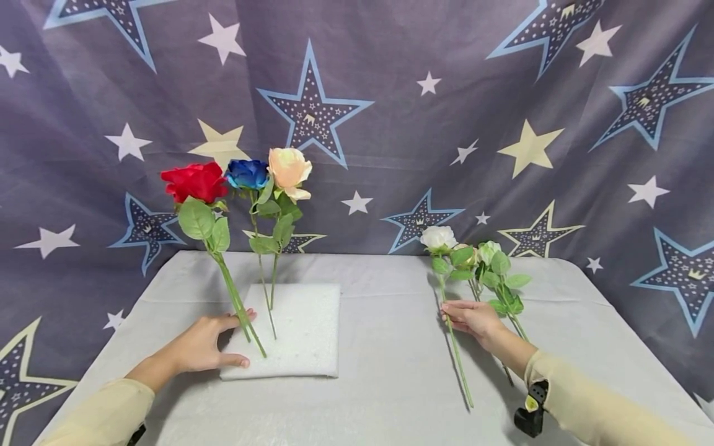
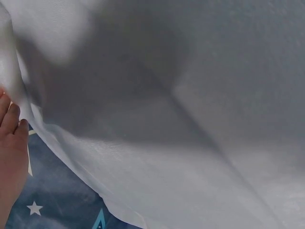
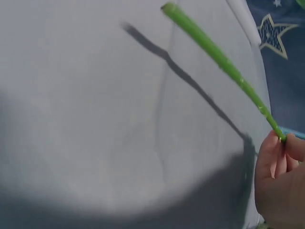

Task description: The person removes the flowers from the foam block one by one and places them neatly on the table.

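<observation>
A white foam block [image 1: 304, 331] lies on the table's left side, with a red rose [image 1: 195, 183], a blue rose [image 1: 247, 174] and a peach rose [image 1: 289, 170] standing in it, the red one leaning left. My left hand [image 1: 203, 347] rests at the foam's left edge, thumb and fingers spread, partly behind the red rose's stem. Between thumb and fingers, my right hand [image 1: 471, 319] pinches the green stem of a white rose [image 1: 438, 238]. In the right wrist view the stem's lower end [image 3: 219, 57] appears raised above the cloth, its shadow apart from it.
Beside the right hand lie more artificial roses, including a pale greenish-white one [image 1: 488, 251] and a partly hidden peach one [image 1: 467, 255]. A light grey cloth covers the table [image 1: 385, 353]. Behind it hangs a star-patterned curtain [image 1: 379, 161].
</observation>
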### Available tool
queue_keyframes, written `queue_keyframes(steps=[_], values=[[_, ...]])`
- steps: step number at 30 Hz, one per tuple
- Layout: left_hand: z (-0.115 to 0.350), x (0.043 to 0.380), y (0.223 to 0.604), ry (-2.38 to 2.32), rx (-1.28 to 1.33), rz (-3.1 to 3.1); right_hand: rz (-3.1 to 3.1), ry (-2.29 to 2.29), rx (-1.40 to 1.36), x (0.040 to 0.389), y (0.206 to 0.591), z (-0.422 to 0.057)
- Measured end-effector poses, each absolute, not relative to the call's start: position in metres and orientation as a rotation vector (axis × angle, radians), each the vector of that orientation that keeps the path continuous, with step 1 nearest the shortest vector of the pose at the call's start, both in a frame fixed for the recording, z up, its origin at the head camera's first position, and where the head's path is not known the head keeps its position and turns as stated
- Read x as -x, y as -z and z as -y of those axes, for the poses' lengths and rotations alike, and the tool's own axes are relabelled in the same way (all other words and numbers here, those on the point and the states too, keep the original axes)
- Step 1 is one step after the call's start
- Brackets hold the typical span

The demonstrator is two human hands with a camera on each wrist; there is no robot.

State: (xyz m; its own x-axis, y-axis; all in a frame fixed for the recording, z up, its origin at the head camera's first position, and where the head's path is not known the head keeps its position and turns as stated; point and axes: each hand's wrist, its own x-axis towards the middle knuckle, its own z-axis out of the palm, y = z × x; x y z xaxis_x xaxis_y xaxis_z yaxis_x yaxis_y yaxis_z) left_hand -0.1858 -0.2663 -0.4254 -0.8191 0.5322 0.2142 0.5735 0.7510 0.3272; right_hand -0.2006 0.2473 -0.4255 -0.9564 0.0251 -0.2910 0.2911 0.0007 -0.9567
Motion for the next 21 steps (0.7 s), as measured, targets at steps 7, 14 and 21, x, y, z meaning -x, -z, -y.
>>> queue_keyframes(steps=[7, 14, 21], values=[[0.265, 0.185, 0.424, 0.598, 0.890, 2.850, -2.254, 1.914, -0.405, 0.203, 0.429, -0.262], [0.264, 0.185, 0.424, 0.593, 0.888, 2.854, -2.269, 1.834, -0.441, 0.206, 0.428, -0.273], [0.265, 0.186, 0.425, 0.570, 0.893, 2.843, -2.294, 1.685, -0.417, 0.209, 0.421, -0.280]])
